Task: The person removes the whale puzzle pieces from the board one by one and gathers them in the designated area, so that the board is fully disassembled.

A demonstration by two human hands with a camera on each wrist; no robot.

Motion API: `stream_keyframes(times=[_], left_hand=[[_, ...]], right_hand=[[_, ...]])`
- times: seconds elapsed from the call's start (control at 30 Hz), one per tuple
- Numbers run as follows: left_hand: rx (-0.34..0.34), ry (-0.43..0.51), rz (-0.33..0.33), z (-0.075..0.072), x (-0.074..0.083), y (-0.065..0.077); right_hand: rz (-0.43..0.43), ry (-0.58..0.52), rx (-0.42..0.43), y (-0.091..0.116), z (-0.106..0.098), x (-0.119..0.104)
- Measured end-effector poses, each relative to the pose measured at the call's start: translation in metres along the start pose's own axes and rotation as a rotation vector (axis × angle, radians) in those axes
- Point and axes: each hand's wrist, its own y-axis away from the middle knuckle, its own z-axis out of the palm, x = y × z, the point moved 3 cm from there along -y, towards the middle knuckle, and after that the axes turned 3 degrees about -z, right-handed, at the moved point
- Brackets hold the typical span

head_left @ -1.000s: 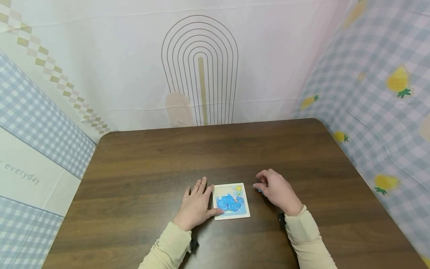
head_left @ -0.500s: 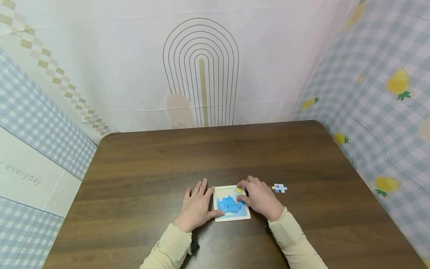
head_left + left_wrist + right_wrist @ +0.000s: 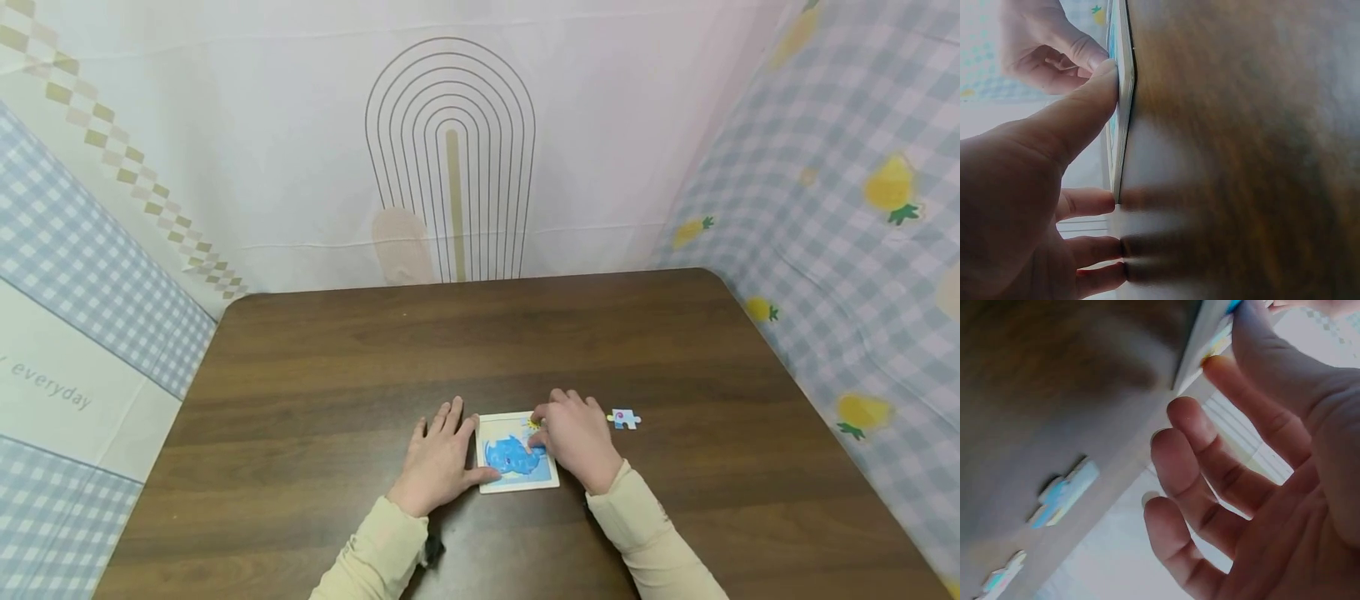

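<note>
A small square jigsaw puzzle (image 3: 517,458) in a white frame shows a blue cartoon animal and a sun; its upper left part is bare. My left hand (image 3: 437,467) steadies it: straight, spread fingers on the table, index fingertip at the corner, thumb (image 3: 1088,103) pressing on the frame's edge. My right hand (image 3: 577,437) pinches at the sun-printed puzzle piece (image 3: 533,423), index fingertip (image 3: 1213,364) on the yellow part and thumb on the blue; the hand covers part of this corner. Its other fingers (image 3: 1175,459) hang loosely bent.
A loose puzzle piece (image 3: 624,419) lies right of my right hand. In the right wrist view, two loose pieces show, a nearer one (image 3: 1063,494) and a farther one (image 3: 1004,575). The brown table (image 3: 337,375) meets a patterned cloth (image 3: 300,150) at the back.
My right hand has moved left from the table onto the puzzle's upper right corner, uncovering a loose piece. Its fingertips have since shifted slightly. My left hand has stayed put.
</note>
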Motion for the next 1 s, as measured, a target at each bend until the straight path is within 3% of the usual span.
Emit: stream_keyframes(times=[0.27,0.57,1.0], left_hand=[[0.005,-0.004,0.0,-0.001,-0.0001,0.0],[-0.001,0.008,-0.002,0.0005,0.0008,0.0004],[0.005,0.014,0.0,0.0005,0.001,0.0009]], right_hand=[[-0.035,0.1,0.018,-0.004,-0.0017,-0.0071],[-0.003,0.036,-0.009,-0.0003,0.0029,-0.0036],[0.019,0.076,0.041,0.0013,0.0031,-0.0047]])
